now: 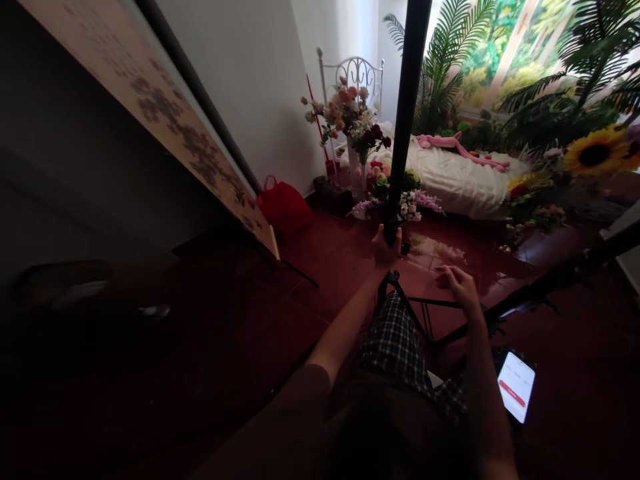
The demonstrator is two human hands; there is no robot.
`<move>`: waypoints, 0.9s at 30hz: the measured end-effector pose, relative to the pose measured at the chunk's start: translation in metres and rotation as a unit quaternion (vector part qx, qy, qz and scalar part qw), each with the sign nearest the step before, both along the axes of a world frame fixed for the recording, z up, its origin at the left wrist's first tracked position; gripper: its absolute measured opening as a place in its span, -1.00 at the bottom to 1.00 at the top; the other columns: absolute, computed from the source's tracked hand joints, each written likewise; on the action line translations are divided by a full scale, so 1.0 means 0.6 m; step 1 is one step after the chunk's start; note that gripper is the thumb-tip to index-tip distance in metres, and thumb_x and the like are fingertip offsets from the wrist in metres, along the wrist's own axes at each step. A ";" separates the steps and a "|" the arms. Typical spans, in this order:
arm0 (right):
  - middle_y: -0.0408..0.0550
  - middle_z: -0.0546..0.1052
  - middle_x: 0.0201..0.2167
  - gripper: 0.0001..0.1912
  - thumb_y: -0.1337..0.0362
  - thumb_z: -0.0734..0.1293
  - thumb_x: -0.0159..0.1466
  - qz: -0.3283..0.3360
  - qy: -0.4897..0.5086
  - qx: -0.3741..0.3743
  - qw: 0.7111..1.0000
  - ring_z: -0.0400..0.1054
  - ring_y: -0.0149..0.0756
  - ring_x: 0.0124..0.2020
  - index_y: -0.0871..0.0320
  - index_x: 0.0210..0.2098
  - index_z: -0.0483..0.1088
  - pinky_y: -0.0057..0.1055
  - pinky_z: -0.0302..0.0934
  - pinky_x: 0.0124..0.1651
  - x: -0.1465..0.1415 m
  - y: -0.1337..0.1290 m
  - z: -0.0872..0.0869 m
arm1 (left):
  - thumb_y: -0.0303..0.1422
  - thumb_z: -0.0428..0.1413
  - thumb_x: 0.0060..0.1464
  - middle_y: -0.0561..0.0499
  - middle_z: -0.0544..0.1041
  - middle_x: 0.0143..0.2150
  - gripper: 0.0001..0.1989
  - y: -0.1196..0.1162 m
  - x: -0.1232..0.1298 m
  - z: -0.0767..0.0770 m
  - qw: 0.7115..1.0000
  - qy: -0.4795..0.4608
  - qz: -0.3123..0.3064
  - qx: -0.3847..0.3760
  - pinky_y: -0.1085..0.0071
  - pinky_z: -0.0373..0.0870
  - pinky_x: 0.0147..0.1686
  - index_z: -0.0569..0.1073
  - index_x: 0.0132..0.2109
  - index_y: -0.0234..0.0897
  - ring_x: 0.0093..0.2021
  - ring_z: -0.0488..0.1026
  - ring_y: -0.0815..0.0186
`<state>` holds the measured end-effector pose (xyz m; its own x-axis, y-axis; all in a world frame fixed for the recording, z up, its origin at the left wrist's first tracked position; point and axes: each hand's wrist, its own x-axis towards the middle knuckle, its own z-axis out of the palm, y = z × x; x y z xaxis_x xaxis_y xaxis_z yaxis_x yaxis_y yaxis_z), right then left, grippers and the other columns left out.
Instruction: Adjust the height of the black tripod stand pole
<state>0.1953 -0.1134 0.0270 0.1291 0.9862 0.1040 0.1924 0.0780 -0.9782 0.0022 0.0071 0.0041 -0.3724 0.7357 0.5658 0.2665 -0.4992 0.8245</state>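
Observation:
My left hand (387,245) is wrapped round the lower part of a tall black stand pole (406,100), which rises tilted slightly right past the top edge. Just below that hand the black joint and spread legs (423,313) of a stand show near my knees. My right hand (457,283) hangs in the air to the right of the pole, apart from it. Its fingers are loosely bent with gaps between them, and nothing shows in them. A second black pole (565,277) slants behind my right forearm to the right edge.
A lit phone (517,387) lies at my right side. A red bag (283,207) rests by the wall beside a leaning painted panel (185,133). Ahead are a flower vase (354,163), a white-covered bed (450,173) with a pink plush toy (465,148), palms and sunflowers (595,153).

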 end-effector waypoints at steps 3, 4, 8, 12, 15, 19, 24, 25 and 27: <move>-0.02 0.58 -0.44 -0.60 -0.06 0.34 0.16 -0.100 0.011 0.027 0.995 0.50 -0.30 -0.46 0.14 -0.24 0.53 -0.33 0.43 -0.30 0.073 -0.042 0.003 | -0.01 0.08 0.15 0.06 0.47 -0.46 -0.60 -0.002 0.004 0.003 1.000 -0.020 -0.014 -0.004 0.51 0.29 -0.51 0.44 -0.09 -0.24 -0.52 0.40 0.41; -0.03 0.59 -0.42 -0.62 -0.04 0.34 0.16 -0.137 0.017 0.036 0.990 0.50 -0.30 -0.44 0.13 -0.23 0.53 -0.33 0.44 -0.29 0.093 -0.057 0.003 | 0.01 0.05 0.17 0.03 0.50 -0.43 -0.59 -0.005 0.007 0.002 0.999 -0.029 -0.012 -0.005 0.50 0.32 -0.49 0.44 -0.08 -0.24 -0.49 0.43 0.40; -0.04 0.58 -0.45 -0.63 -0.04 0.34 0.13 -0.281 0.061 0.052 0.956 0.50 -0.29 -0.48 0.10 -0.26 0.52 -0.32 0.43 -0.34 0.144 -0.112 -0.014 | -0.01 -0.14 0.28 -0.15 0.54 -0.13 -0.53 -0.038 0.027 -0.033 0.996 -0.075 0.039 -0.016 0.37 0.46 -0.12 0.39 0.04 -0.25 -0.09 0.52 0.28; 0.08 0.59 -0.38 -0.66 -0.06 0.31 0.13 -0.354 0.062 0.013 0.933 0.52 -0.20 -0.45 0.05 -0.31 0.50 -0.29 0.39 -0.38 0.157 -0.140 -0.037 | -0.10 -0.18 0.31 -0.33 0.32 0.23 -0.50 -0.113 0.058 -0.121 0.991 -0.060 0.095 -0.075 0.13 0.14 0.31 0.25 0.22 -0.33 0.33 0.22 0.13; 0.07 0.60 -0.35 -0.69 -0.04 0.34 0.15 -0.364 0.058 0.017 0.930 0.51 -0.25 -0.46 0.05 -0.34 0.50 -0.34 0.36 -0.37 0.159 -0.142 -0.043 | -0.17 -0.06 0.26 -0.35 0.12 0.33 -0.46 -0.172 0.092 -0.189 0.989 -0.002 0.068 -0.128 0.05 0.04 0.37 0.15 0.29 -0.31 0.39 0.08 0.04; -0.07 0.56 -0.47 -0.61 -0.07 0.38 0.11 -0.381 0.104 0.075 0.916 0.42 -0.38 -0.56 0.13 -0.29 0.46 -0.42 0.33 -0.44 0.162 -0.138 -0.048 | -0.24 -0.01 0.22 -0.32 0.19 0.23 -0.53 -0.208 0.166 -0.207 0.990 0.017 -0.064 -0.126 0.01 0.19 0.29 0.19 0.23 -0.27 0.26 0.24 0.05; -0.22 0.52 -0.55 -0.55 -0.06 0.42 0.08 -0.394 0.166 0.138 0.894 0.34 -0.49 -0.63 0.15 -0.21 0.39 -0.54 0.25 -0.53 0.166 -0.134 -0.058 | -0.19 -0.05 0.26 -0.21 0.33 0.08 -0.64 -0.192 0.287 -0.092 0.956 0.023 -0.291 0.004 0.14 0.38 0.11 0.27 0.11 -0.27 0.08 0.37 0.21; -0.23 0.52 -0.55 -0.55 -0.05 0.41 0.10 -0.393 0.169 0.141 0.893 0.34 -0.50 -0.64 0.15 -0.19 0.39 -0.55 0.25 -0.53 0.167 -0.135 -0.058 | -0.17 -0.04 0.26 -0.21 0.33 0.09 -0.63 -0.188 0.310 -0.063 0.946 0.036 -0.319 0.043 0.16 0.38 0.10 0.27 0.11 -0.27 0.11 0.35 0.21; -0.23 0.52 -0.53 -0.56 -0.04 0.41 0.12 -0.393 0.165 0.142 0.893 0.34 -0.50 -0.64 0.15 -0.17 0.37 -0.56 0.25 -0.53 0.169 -0.136 -0.059 | -0.15 -0.01 0.24 -0.21 0.32 0.13 -0.59 -0.183 0.352 -0.014 0.927 0.053 -0.358 0.102 0.18 0.36 0.12 0.25 0.14 -0.26 0.15 0.33 0.20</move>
<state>0.2966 -0.1951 -0.0085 0.8404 0.5163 0.1648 0.0025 0.3004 -0.9538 0.2132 -0.1028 -0.0041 0.2356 0.6465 0.7256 -0.1201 -0.7215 0.6819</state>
